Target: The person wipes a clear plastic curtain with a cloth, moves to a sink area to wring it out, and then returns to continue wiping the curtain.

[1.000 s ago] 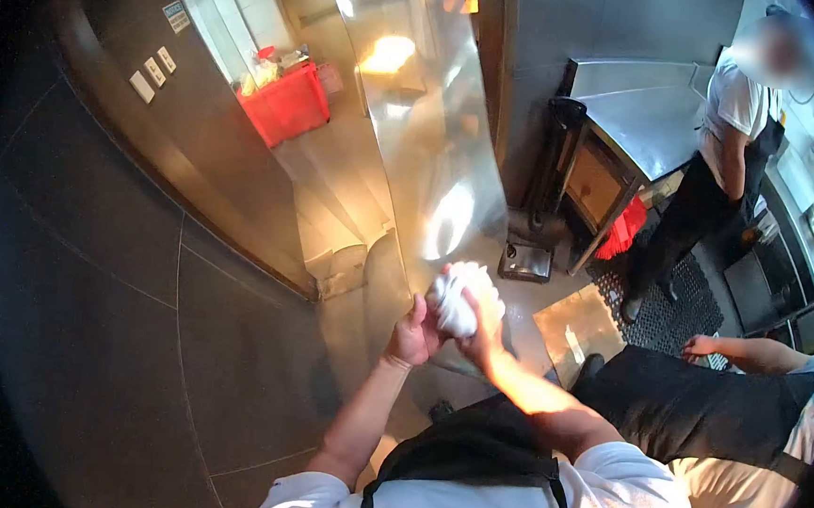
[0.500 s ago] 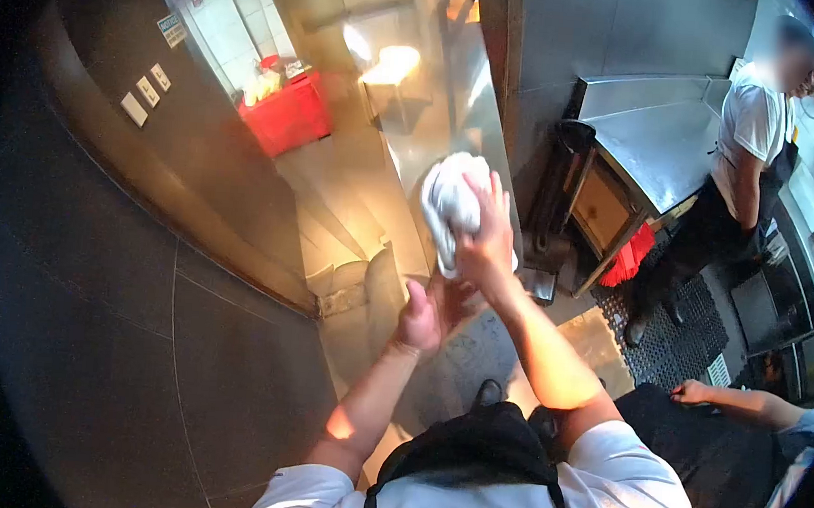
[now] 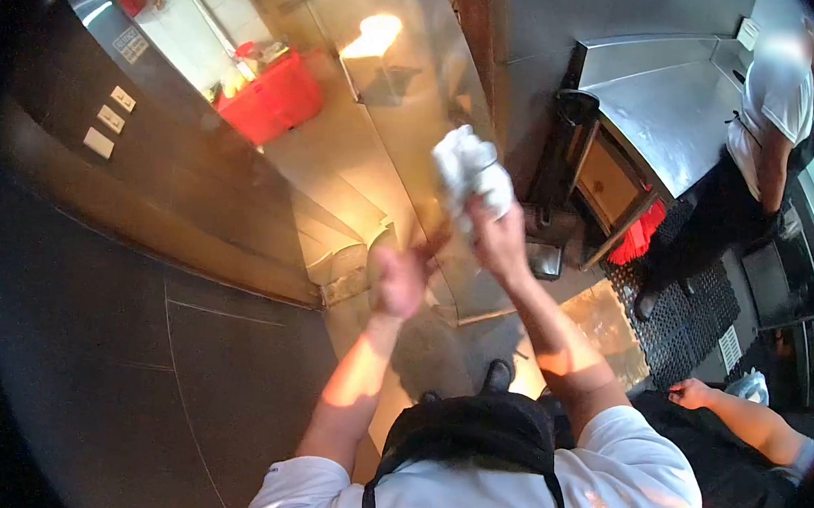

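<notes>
My right hand (image 3: pixel 499 243) is closed on a bunched white cloth (image 3: pixel 474 171), which I hold out in front of me with its folds hanging loosely. My left hand (image 3: pixel 400 280), smeared a little by motion, is apart from the cloth on its lower left, thumb raised and fingers stretched to the right. Beyond the hands is a shiny metal surface (image 3: pixel 424 151) that catches a bright, warm light.
A red bin (image 3: pixel 272 98) with items in it stands at the upper left, past a dark wall (image 3: pixel 92 298). On the right are a steel counter (image 3: pixel 658 106), a black rubber mat (image 3: pixel 685 321) and a person (image 3: pixel 766 119). Another person's arm (image 3: pixel 745 419) is close at lower right.
The cloth has moved slightly up and is more crumpled in my right hand. My left hand has drawn away to the left. The view has shifted, and the standing person appears farther right.
</notes>
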The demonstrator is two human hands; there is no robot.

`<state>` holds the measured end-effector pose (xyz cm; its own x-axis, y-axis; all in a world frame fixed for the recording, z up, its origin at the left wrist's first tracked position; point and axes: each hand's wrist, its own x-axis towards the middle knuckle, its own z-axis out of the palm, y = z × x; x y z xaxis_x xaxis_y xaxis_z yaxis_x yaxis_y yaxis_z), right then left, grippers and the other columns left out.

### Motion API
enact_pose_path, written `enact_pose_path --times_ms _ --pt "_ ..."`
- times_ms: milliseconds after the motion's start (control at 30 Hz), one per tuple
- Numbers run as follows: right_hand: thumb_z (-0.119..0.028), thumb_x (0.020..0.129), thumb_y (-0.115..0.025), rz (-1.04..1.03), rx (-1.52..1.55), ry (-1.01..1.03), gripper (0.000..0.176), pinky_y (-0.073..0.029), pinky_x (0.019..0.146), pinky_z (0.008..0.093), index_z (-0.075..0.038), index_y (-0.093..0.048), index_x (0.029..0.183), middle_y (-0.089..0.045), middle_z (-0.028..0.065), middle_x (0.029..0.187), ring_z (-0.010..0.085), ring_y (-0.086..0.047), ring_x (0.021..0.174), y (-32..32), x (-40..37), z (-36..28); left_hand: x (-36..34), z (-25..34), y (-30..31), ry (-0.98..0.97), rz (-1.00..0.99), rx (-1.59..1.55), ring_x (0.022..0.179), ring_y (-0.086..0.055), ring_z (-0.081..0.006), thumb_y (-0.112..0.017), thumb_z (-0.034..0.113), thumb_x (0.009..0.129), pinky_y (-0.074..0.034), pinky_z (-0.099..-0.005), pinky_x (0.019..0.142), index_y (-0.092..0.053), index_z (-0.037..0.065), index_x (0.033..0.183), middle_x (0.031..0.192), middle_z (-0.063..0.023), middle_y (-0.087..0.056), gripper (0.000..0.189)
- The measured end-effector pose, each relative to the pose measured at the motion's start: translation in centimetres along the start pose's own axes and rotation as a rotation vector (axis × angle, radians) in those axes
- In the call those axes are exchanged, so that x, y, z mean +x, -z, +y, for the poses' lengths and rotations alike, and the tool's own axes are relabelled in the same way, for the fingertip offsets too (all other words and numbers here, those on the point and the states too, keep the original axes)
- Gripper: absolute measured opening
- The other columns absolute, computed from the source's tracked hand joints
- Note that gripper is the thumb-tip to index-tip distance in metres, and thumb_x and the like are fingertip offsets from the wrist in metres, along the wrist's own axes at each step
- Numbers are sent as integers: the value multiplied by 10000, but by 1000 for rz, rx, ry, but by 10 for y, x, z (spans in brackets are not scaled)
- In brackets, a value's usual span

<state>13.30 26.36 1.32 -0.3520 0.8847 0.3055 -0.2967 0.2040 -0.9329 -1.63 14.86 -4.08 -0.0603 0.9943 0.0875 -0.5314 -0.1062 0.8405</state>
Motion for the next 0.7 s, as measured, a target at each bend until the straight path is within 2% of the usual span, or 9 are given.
enact_pose_path --times_ms 133,200,300,367,500,567,600,667,700 --pt "-66 677 -737 -140 -731 368 646 -324 1124 564 -151 -618 1306 -459 233 1445 448 -397 1376 -48 -91 15 4 -116 42 159 -8 -419 1367 -343 -356 -370 635 987 -259 -512 1144 -247 213 1554 1550 -167 -306 717" --pt "-26 649 -695 12 -851 325 626 -329 1120 560 -96 -612 1266 -522 243 1374 444 -469 1313 -32 -112 32 8 -75 5 256 -162 -534 1471 -157 -473 -295 694 977 -106 -603 1200 -147 361 1596 1640 -206 -126 718" --pt "-67 848 -634 215 -765 300 463 -419 1027 477 4 -540 1296 -583 227 1256 415 -556 1164 -22 -114 29 -11 -40 -21 218 -66 -331 1359 -444 -250 -407 703 944 -353 -429 1138 -374 92 1484 1489 -83 -454 816" --pt "-119 945 -590 328 -347 111 396 -395 1064 416 14 -525 1312 -579 176 1292 340 -533 1231 -27 -118 17 -18 -23 -31 331 -96 -455 1396 -394 -253 -341 867 842 -295 -449 1165 -326 105 1528 1537 -83 -395 1025" --pt "-227 1015 -566 547 -28 161 414 -443 1018 386 4 -492 1350 -565 135 1330 226 -532 1239 -9 -160 -18 -21 -43 25 466 -764 -950 1399 -370 -375 -311 947 754 -269 -556 1148 -243 278 1581 1563 -247 -317 1066" --pt "-176 962 -626 578 -1 163 388 -424 1035 417 3 -533 1294 -544 163 1364 246 -509 1280 -17 -186 -27 -25 -58 27 578 -612 -472 1415 -345 -397 -313 911 796 -224 -577 1164 -288 240 1565 1555 -178 -376 1021" --pt "-182 936 -661 604 -217 151 401 -435 1021 423 -1 -541 1274 -538 175 1374 254 -511 1284 -22 -199 -26 -37 -57 11 630 -355 -60 1422 -338 -393 -332 891 813 -219 -564 1173 -307 220 1555 1554 -148 -390 1001" --pt "-227 820 -778 522 -729 218 486 -422 1026 456 -13 -562 1198 -510 244 1401 349 -514 1291 -40 -209 -28 -47 -83 7 961 -369 -1140 1374 -420 -340 -316 765 930 -334 -490 1123 -280 171 1568 1528 -91 -440 872" --pt "-239 813 -772 462 -969 284 516 -400 1047 474 -8 -555 1220 -499 269 1399 402 -502 1288 -58 -209 -17 -51 -98 -4 714 -579 -864 1364 -429 -324 -361 678 962 -361 -452 1108 -277 157 1568 1548 -131 -384 803"
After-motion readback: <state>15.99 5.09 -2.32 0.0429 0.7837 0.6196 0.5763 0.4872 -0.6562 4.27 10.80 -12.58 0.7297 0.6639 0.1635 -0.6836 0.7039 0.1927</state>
